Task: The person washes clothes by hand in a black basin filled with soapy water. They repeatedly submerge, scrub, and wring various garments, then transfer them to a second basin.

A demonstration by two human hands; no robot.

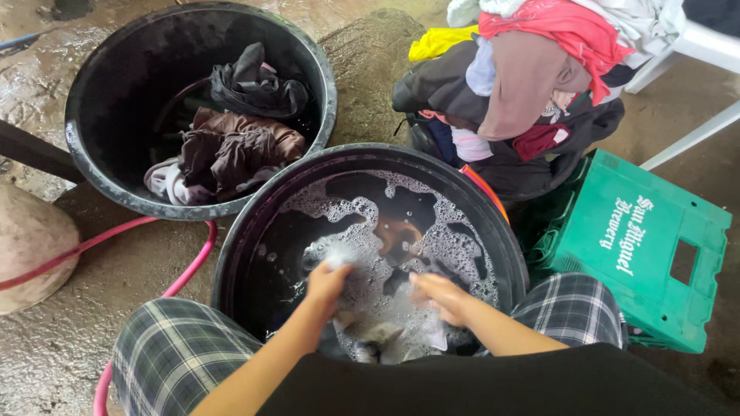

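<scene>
- Gripping a sudsy cloth point(370, 335), your left hand point(327, 281) is closed on it in the soapy tub point(247, 231).
- Your right hand point(439, 296) clutches the same cloth.
- Another tub point(85, 146) holds wrung clothes point(239, 146).

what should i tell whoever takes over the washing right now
Left hand: in the suds, gripping wet cloth.
Right hand: in the suds too, on the same cloth.
Near basin: soapy water, cloth at its near edge.
Far basin: holds wet dark and brown clothes.
Pile of mixed clothes sits to the right, beside a green crate.
Done, it seems: the clothes in the far basin. Left: the cloth in hand, probably the pile.
</scene>
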